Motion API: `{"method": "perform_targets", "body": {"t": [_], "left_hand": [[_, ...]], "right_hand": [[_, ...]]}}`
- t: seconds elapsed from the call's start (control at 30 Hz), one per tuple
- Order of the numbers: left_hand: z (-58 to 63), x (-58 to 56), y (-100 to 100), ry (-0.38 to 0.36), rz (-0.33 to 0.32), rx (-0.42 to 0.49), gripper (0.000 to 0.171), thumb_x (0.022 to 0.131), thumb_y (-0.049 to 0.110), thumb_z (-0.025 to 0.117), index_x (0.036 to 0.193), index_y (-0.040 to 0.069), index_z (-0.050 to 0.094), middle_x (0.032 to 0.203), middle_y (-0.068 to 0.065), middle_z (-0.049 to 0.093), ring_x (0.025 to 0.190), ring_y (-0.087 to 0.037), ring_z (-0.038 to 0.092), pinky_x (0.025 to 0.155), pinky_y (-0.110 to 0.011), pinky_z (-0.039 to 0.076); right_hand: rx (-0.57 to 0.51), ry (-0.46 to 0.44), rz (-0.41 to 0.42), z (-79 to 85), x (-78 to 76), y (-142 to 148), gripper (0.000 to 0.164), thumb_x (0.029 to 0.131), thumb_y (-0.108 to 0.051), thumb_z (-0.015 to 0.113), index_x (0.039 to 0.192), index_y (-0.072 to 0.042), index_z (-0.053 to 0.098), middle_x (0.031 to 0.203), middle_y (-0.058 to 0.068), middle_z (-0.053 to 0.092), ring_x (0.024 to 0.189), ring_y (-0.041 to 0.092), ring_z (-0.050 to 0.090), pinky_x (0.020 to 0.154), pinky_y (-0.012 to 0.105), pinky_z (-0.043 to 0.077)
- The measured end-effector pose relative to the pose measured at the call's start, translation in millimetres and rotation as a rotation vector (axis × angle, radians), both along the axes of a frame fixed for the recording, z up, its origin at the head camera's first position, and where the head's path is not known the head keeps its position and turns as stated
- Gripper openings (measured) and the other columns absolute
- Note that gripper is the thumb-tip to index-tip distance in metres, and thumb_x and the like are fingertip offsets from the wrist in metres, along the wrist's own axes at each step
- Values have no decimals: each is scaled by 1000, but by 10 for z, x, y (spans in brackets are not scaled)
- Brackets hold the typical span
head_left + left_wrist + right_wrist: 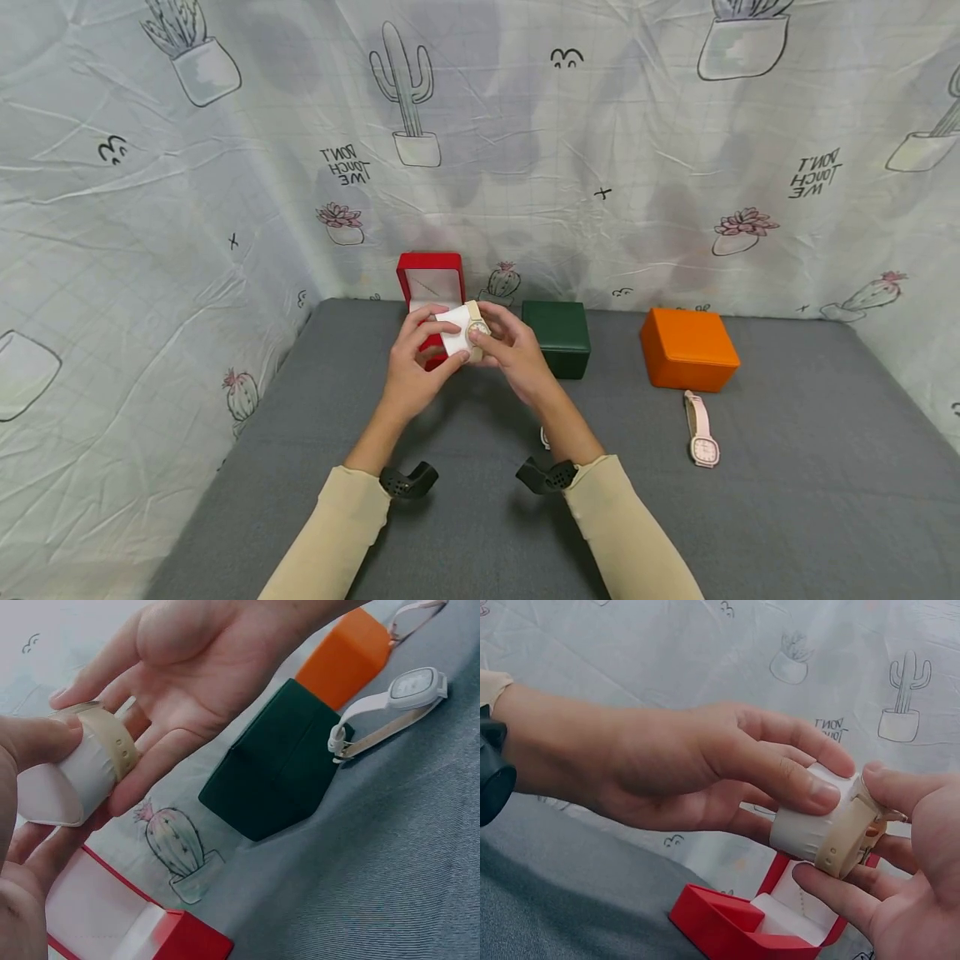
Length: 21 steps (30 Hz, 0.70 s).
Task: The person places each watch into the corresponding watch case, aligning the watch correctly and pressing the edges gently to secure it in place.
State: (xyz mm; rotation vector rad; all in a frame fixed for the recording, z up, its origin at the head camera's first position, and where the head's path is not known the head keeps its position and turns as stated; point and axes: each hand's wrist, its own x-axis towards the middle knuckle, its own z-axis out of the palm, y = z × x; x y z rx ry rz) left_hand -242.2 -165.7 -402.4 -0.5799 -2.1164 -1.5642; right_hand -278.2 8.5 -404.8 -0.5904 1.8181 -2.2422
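Observation:
Both hands meet above the open red box [430, 261], raised in front of the person. My left hand [414, 371] grips a white watch cushion [452, 320] by its end, thumb on one side and fingers on the other. Around the cushion's other end runs a cream-strapped wristwatch [475, 312], its round dial facing up. My right hand [522, 360] holds this watch, thumb at the dial and fingers behind the strap. Holes in the cream strap [118, 742] show in the left wrist view. The red box's white lining [784, 919] shows in the right wrist view.
A closed green box [557, 329] stands right of the red one, with an orange box [690, 346] farther right. A pink watch [703, 433] lies before the orange box. A white watch [412, 686] lies near the green box, mostly behind my right forearm in the head view.

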Motion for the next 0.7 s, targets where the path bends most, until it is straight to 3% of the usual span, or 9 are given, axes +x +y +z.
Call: {"method": "perform_targets", "body": {"t": [0.2, 0.4, 0.6, 0.7], "left_hand": [[-88, -80, -85, -9, 29, -40, 37, 78, 4, 78, 113, 6, 65, 136, -10, 49, 119, -19, 48, 85, -30, 57], [-37, -68, -140, -17, -11, -61, 35, 79, 5, 78, 111, 7, 65, 134, -8, 51, 117, -19, 50, 84, -33, 57], [64, -27, -108, -28, 18, -81, 33, 80, 11, 79, 110, 10, 66, 132, -6, 53, 112, -20, 54, 81, -33, 58], [82, -21, -108, -43, 13, -76, 33, 80, 9, 78, 110, 9, 65, 132, -6, 53, 112, -19, 54, 81, -33, 58]], "right_hand": [[4, 16, 22, -13, 3, -3, 52, 98, -13, 55, 148, -12, 39, 148, 11, 45, 115, 17, 59, 83, 36, 58], [-10, 26, 44, -22, 20, 4, 51, 100, -15, 52, 149, -13, 39, 150, 10, 43, 116, 13, 56, 82, 33, 58], [-66, 41, 59, -41, 28, -3, 51, 99, -13, 53, 148, -9, 39, 151, 13, 41, 115, 11, 57, 89, 41, 55], [-66, 47, 69, -23, 37, -14, 50, 99, -12, 53, 148, -9, 40, 151, 12, 42, 116, 12, 57, 90, 39, 55]]}}
